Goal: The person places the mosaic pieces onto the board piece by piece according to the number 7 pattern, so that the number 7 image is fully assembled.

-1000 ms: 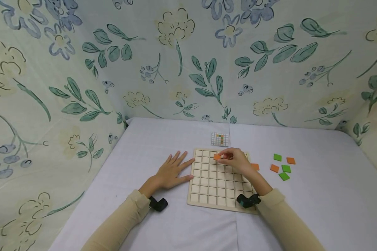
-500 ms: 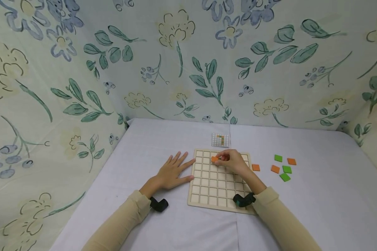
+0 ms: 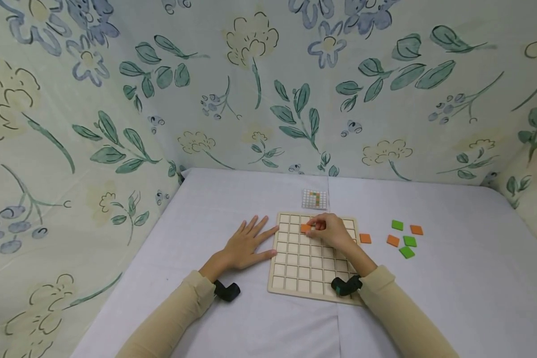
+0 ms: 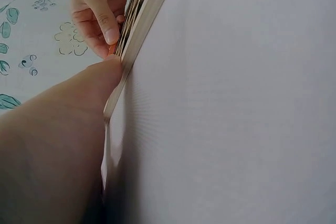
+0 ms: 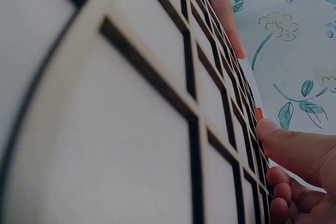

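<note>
A square orange tile [image 3: 305, 228] is at the wooden grid board [image 3: 291, 258], in an upper row left of the middle. My right hand [image 3: 333, 232] pinches its right edge between thumb and fingers. In the right wrist view the thumb [image 5: 294, 142] is against the orange tile [image 5: 258, 114], of which only a sliver shows. My left hand [image 3: 246, 244] lies flat with fingers spread, thumb and index fingertip touching the board's left edge. From the left wrist, the left hand [image 4: 68, 103] shows beside the board's side, with the right hand beyond it.
Behind the board lies a small card [image 3: 314, 199] printed with a grid and coloured squares. An orange tile [image 3: 365, 238] rests by the board's right edge. Farther right are several loose tiles, such as a green one [image 3: 397, 225] and an orange one [image 3: 416, 229].
My right hand has moved slightly left and toward me, bringing the orange tile down to the board. The left hand has stayed in place.
</note>
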The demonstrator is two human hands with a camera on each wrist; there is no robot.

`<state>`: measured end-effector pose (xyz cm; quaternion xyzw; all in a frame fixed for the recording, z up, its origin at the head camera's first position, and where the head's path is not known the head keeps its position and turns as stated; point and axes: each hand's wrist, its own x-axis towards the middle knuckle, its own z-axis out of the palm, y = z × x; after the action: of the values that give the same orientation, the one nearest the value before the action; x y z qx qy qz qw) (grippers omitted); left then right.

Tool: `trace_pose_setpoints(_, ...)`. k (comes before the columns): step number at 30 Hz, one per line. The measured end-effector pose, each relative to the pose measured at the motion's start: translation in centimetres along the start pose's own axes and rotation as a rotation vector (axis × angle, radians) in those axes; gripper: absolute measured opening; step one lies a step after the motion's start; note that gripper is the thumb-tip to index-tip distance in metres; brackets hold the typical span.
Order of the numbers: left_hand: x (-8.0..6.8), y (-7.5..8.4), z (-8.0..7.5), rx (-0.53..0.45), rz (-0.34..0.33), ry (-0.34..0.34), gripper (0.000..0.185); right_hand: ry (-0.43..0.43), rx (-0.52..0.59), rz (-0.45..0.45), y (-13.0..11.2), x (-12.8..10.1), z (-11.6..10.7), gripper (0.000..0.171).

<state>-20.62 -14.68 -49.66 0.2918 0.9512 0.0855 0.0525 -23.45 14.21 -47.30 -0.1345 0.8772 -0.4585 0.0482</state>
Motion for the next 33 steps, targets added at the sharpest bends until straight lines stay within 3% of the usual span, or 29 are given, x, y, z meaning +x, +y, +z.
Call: trace_pose_setpoints(33, -0.33, 0.10, -0.24, -0.030, 0.013, 0.006, 0.073, 0.016, 0.054, 0.014, -0.13, -0.29, -0.02, 0.023)
